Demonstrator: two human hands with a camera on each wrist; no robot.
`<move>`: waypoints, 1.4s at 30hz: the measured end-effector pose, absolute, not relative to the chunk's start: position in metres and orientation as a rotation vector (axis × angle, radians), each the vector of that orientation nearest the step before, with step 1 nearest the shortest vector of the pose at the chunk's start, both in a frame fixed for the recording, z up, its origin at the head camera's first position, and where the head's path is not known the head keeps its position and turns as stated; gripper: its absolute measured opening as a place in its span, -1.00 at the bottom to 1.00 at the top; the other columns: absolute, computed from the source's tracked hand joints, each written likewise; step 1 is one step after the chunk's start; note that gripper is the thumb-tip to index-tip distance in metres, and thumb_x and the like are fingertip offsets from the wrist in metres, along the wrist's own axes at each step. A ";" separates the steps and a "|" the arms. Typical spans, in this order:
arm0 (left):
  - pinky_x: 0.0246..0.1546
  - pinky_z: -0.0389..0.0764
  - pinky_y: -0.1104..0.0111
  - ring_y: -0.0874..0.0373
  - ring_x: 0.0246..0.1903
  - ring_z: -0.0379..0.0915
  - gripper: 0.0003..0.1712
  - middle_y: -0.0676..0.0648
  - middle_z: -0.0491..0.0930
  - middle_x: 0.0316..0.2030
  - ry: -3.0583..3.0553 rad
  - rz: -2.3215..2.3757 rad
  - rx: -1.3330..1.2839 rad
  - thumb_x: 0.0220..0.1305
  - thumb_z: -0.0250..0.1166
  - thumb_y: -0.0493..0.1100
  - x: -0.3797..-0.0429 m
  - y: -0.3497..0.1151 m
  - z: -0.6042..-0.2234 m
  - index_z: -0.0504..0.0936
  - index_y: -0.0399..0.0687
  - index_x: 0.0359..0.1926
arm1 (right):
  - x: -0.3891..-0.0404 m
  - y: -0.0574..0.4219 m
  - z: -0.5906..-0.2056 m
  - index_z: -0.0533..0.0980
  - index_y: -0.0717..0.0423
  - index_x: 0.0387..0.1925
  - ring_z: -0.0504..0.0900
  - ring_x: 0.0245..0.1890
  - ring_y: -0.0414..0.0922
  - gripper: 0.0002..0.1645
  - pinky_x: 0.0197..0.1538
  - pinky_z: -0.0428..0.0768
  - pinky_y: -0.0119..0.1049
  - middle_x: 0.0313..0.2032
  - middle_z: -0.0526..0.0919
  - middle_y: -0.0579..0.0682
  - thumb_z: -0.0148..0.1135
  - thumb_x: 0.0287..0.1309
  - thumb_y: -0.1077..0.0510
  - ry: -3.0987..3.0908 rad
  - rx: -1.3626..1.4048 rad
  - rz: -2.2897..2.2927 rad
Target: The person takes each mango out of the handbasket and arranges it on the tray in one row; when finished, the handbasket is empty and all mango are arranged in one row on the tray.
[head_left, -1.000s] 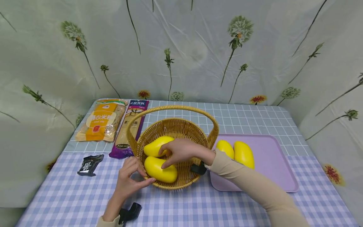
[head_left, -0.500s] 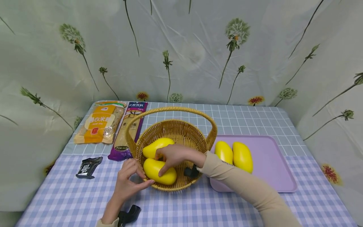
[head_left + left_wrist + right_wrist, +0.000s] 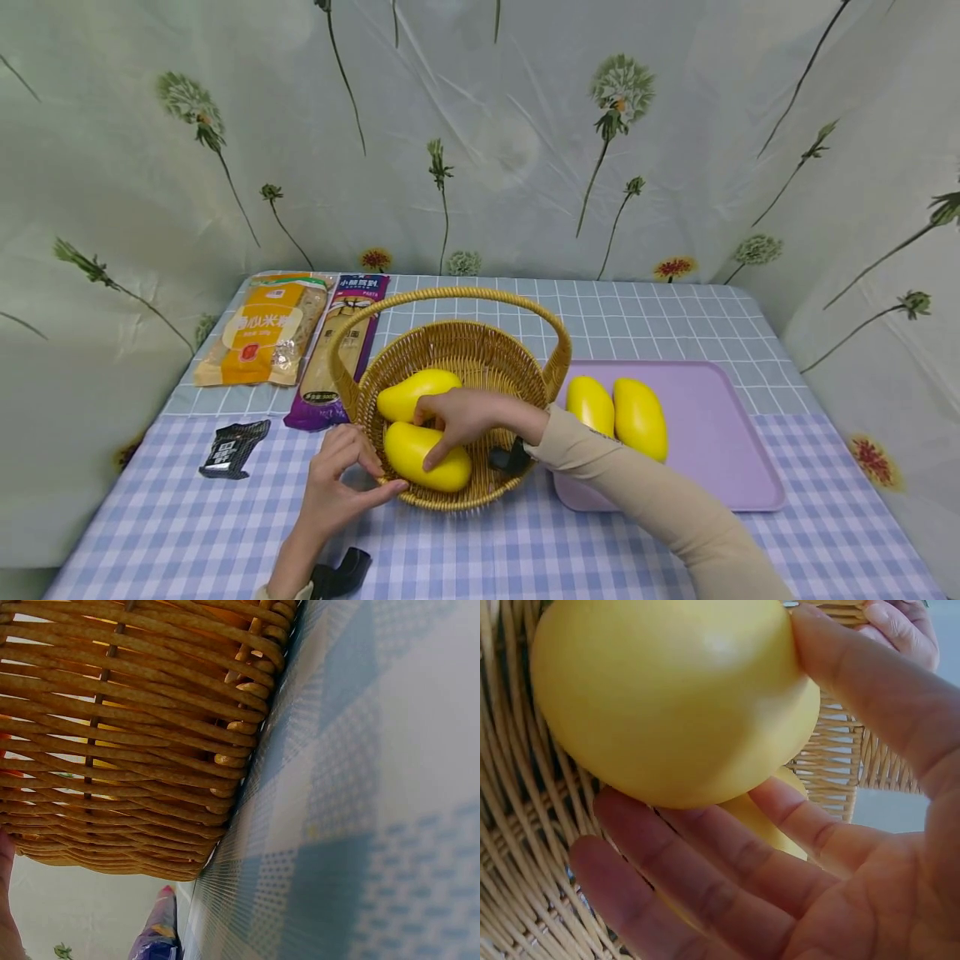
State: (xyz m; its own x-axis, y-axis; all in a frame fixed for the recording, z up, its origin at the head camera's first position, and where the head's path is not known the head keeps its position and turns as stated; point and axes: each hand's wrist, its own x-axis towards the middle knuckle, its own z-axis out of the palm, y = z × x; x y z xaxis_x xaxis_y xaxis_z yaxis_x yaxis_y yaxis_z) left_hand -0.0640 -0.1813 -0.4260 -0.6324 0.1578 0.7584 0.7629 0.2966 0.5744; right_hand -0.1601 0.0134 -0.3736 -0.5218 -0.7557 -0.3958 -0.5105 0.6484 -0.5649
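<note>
A wicker basket (image 3: 480, 354) with a tall arched handle stands mid-table, two yellow mangoes lying inside. My right hand (image 3: 468, 417) reaches in and grips the nearer mango (image 3: 420, 454); the right wrist view shows my thumb on one side of this mango (image 3: 675, 690) and fingers along the other. Behind it lies the farther mango (image 3: 408, 396), partly covered by my hand. At the basket's near left rim, my left hand (image 3: 341, 475) pinches the edge between thumb and fingers. The left wrist view is mostly woven basket wall (image 3: 135, 735).
To the right is a lilac tray (image 3: 720, 450) bearing two more mangoes (image 3: 641, 421), partly behind my right sleeve. An orange noodle bag (image 3: 262, 333) and a purple pasta pack (image 3: 345, 346) lie at the back left. A small black packet (image 3: 234, 450) is left of the basket.
My right hand has moved from hovering over the nearer mango to gripping it, and that mango has shifted slightly right within the basket. My left hand stays on the rim.
</note>
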 end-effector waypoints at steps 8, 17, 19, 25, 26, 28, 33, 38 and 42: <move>-0.08 0.20 0.39 0.22 -0.48 0.29 -0.56 0.06 0.41 -0.58 -1.979 -1.334 -0.828 -0.07 0.52 0.04 -0.065 -0.181 -0.425 0.45 -0.07 -0.64 | -0.163 0.024 -0.369 0.44 0.02 0.04 0.51 -0.23 -0.23 -0.31 -0.16 0.45 -0.36 -0.21 0.57 -0.12 0.49 -0.11 -0.12 2.263 -0.937 -0.494; -0.10 0.19 0.39 0.22 -0.48 0.28 -0.55 0.06 0.41 -0.58 -1.971 -1.332 -0.828 -0.03 0.49 0.07 -0.064 -0.180 -0.425 0.45 -0.07 -0.65 | -0.167 0.036 -0.370 0.42 0.04 0.04 0.48 -0.26 -0.21 -0.29 -0.18 0.44 -0.33 -0.26 0.53 -0.13 0.53 -0.14 -0.06 2.249 -0.893 -0.510; -0.10 0.19 0.39 0.22 -0.48 0.28 -0.55 0.06 0.41 -0.58 -1.970 -1.332 -0.829 -0.03 0.49 0.07 -0.064 -0.181 -0.426 0.45 -0.07 -0.65 | -0.167 0.039 -0.370 0.41 0.03 0.05 0.48 -0.25 -0.21 -0.29 -0.17 0.43 -0.32 -0.25 0.53 -0.13 0.52 -0.14 -0.06 2.250 -0.882 -0.502; -0.10 0.19 0.39 0.21 -0.48 0.28 -0.56 0.05 0.41 -0.58 -1.956 -1.332 -0.840 -0.04 0.51 0.04 -0.065 -0.181 -0.426 0.44 -0.08 -0.64 | -0.169 0.043 -0.369 0.39 -0.01 0.09 0.48 -0.21 -0.20 -0.29 -0.14 0.43 -0.30 -0.20 0.54 -0.10 0.49 -0.09 -0.09 2.252 -0.875 -0.465; -0.10 0.19 0.39 0.21 -0.48 0.28 -0.56 0.04 0.41 -0.58 -1.954 -1.332 -0.841 -0.05 0.51 0.04 -0.065 -0.180 -0.426 0.44 -0.08 -0.64 | -0.169 0.043 -0.369 0.39 -0.01 0.09 0.48 -0.22 -0.19 -0.29 -0.14 0.43 -0.30 -0.20 0.54 -0.09 0.48 -0.08 -0.08 2.252 -0.875 -0.461; -0.10 0.19 0.39 0.21 -0.48 0.28 -0.56 0.04 0.41 -0.57 -1.953 -1.331 -0.840 -0.07 0.52 0.03 -0.065 -0.180 -0.426 0.44 -0.08 -0.64 | -0.170 0.044 -0.368 0.38 -0.01 0.10 0.48 -0.21 -0.19 -0.29 -0.13 0.43 -0.29 -0.20 0.54 -0.09 0.48 -0.08 -0.08 2.255 -0.874 -0.456; -0.10 0.20 0.39 0.21 -0.48 0.29 -0.55 0.05 0.42 -0.57 -1.958 -1.328 -0.834 -0.06 0.51 0.05 -0.065 -0.180 -0.426 0.44 -0.08 -0.65 | -0.169 0.046 -0.368 0.38 -0.01 0.09 0.47 -0.18 -0.19 -0.30 -0.08 0.43 -0.28 -0.15 0.54 -0.08 0.49 -0.08 -0.06 2.255 -0.871 -0.467; -0.09 0.19 0.38 0.21 -0.48 0.29 -0.55 0.04 0.41 -0.57 -1.949 -1.328 -0.840 -0.06 0.52 0.04 -0.066 -0.180 -0.426 0.44 -0.08 -0.65 | -0.169 0.049 -0.367 0.37 -0.01 0.08 0.45 -0.23 -0.18 -0.30 -0.12 0.42 -0.28 -0.21 0.52 -0.11 0.49 -0.08 -0.04 2.266 -0.866 -0.478; -0.09 0.20 0.38 0.21 -0.48 0.29 -0.55 0.05 0.41 -0.58 -1.948 -1.329 -0.840 -0.06 0.52 0.04 -0.065 -0.180 -0.426 0.44 -0.08 -0.65 | -0.169 0.051 -0.365 0.37 -0.01 0.07 0.43 -0.27 -0.18 -0.31 -0.16 0.41 -0.28 -0.26 0.51 -0.13 0.49 -0.08 -0.03 2.268 -0.875 -0.497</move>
